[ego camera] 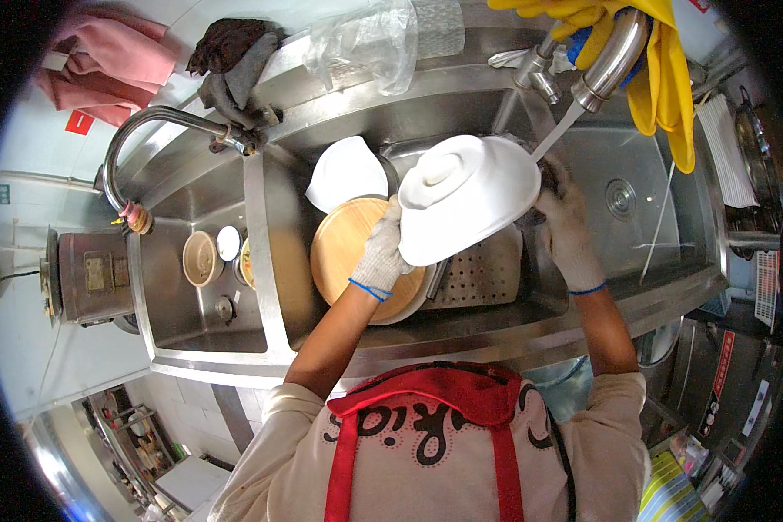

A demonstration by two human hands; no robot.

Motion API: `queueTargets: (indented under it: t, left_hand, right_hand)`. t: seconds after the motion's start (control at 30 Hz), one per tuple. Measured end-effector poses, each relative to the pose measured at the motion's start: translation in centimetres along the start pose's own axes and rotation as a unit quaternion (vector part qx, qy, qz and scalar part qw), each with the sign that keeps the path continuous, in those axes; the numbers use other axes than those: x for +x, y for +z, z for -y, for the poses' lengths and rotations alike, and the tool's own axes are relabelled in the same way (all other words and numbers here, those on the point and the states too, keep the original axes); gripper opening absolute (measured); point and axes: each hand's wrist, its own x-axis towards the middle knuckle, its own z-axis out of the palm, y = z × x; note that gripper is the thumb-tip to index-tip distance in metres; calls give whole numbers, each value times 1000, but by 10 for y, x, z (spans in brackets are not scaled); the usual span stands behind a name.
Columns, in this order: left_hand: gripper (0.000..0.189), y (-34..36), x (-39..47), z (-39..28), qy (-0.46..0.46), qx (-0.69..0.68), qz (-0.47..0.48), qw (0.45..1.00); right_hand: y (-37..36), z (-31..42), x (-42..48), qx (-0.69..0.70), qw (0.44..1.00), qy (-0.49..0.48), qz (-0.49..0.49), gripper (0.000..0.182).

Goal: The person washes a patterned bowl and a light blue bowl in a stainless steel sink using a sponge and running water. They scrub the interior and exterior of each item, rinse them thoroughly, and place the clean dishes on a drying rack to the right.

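My left hand, in a pale knit glove with a blue cuff edge, grips the near left rim of a white dish, which is tilted over the middle basin. Against the dish's underside rests a smaller, rounded white piece; whether it is a separate dish I cannot tell. At the dish's right edge is my right hand, gloved too, with something dark at its fingers; its hold is partly hidden. Water runs from the right faucet onto the dish's right edge. Below my left hand lies a round wooden board.
A white dish and a perforated metal plate lie in the middle basin. The left basin holds a beige bowl and small dishes. A curved faucet rises at left. Yellow rubber gloves hang over the right faucet.
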Motion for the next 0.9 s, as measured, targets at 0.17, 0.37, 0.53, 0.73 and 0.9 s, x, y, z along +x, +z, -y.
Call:
queueTargets:
  t: [0.17, 0.37, 0.53, 0.73, 0.9]
  left_hand:
    - [45, 0, 3, -8, 58, 24, 20, 998]
    - [39, 3, -1, -7, 82, 43, 61, 994]
    - [31, 12, 3, -1, 72, 59, 86, 992]
    - [27, 15, 30, 17, 67, 60, 163, 983]
    - [32, 37, 32, 26, 57, 127, 114, 984]
  right_hand:
    - [-12, -21, -2, 318, 929, 184, 48, 44]
    - [1, -7, -4, 147, 971, 185, -22, 48]
    - [-7, 4, -15, 169, 966, 187, -55, 51]
    - [-33, -12, -30, 206, 957, 164, -123, 53]
    - [-52, -21, -52, 201, 950, 166, -174, 51]
